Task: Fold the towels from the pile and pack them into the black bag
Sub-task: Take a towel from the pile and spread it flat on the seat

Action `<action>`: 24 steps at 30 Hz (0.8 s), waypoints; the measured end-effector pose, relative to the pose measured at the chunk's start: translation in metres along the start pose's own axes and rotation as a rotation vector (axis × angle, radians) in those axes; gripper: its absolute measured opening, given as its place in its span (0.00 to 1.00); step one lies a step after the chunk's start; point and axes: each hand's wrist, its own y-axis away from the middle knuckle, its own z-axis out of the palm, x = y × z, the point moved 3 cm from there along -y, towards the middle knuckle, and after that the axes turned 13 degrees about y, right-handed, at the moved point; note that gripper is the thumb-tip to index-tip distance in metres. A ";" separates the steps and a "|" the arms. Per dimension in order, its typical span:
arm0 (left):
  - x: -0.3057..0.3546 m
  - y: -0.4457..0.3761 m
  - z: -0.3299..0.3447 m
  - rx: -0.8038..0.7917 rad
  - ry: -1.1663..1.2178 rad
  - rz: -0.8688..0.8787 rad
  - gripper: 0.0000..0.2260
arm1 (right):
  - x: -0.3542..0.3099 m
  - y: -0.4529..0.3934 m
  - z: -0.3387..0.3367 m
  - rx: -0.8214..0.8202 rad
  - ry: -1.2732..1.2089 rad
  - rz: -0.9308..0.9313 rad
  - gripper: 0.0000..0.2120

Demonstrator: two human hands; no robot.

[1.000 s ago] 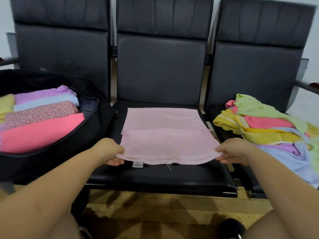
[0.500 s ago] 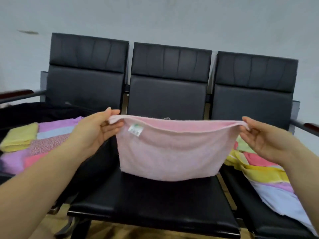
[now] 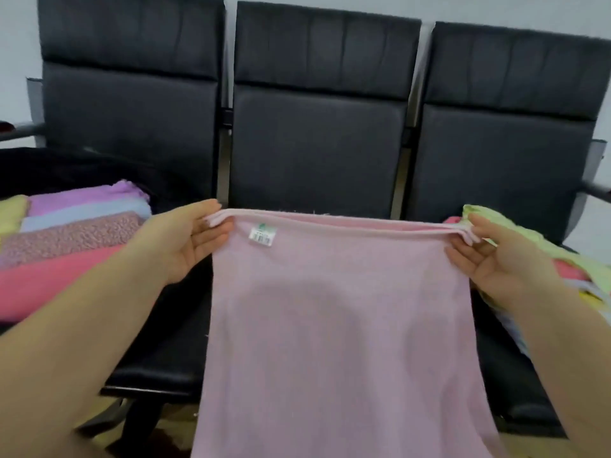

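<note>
A pale pink towel [image 3: 344,325], doubled over, hangs in the air in front of the middle seat, with a small white label near its top left corner. My left hand [image 3: 185,239] pinches its top left corner. My right hand [image 3: 489,256] pinches its top right corner. The black bag [image 3: 82,170] lies open on the left seat and holds several folded towels [image 3: 66,246] in purple, blue, speckled pink and coral. The pile of unfolded towels [image 3: 562,262] in green, pink and yellow sits on the right seat, partly hidden by my right arm.
Three joined black padded chairs [image 3: 317,133] stand against a white wall. The middle seat [image 3: 165,358] shows beside the hanging towel. Metal armrests stick out at both ends. A tan floor shows below the seats.
Both hands lifted the pink towel off the middle seat and now hold it up by its top corners. It hangs closer to me and reaches below the seat's front edge.
</note>
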 end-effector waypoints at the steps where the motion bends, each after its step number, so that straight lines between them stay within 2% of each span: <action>1: -0.013 -0.010 -0.005 0.018 -0.011 -0.026 0.06 | 0.011 -0.009 -0.001 -0.005 0.025 0.022 0.11; 4: -0.035 -0.036 -0.009 0.036 -0.046 -0.083 0.06 | 0.027 -0.035 -0.001 0.006 0.100 0.039 0.13; 9: -0.040 -0.075 0.004 0.064 -0.028 -0.019 0.04 | 0.038 -0.074 0.009 0.025 0.063 0.028 0.13; 13: -0.045 -0.092 0.016 0.103 -0.050 0.033 0.13 | 0.044 -0.092 0.017 0.038 0.031 0.009 0.13; 16: -0.045 -0.097 0.019 0.067 -0.091 0.074 0.15 | 0.045 -0.098 0.014 0.046 0.031 0.011 0.14; 20: -0.047 -0.093 0.012 0.023 -0.128 0.092 0.11 | 0.046 -0.094 0.009 0.046 0.070 0.004 0.16; 24: -0.041 -0.079 0.004 -0.041 -0.156 0.094 0.07 | 0.042 -0.080 -0.003 0.026 0.124 0.004 0.13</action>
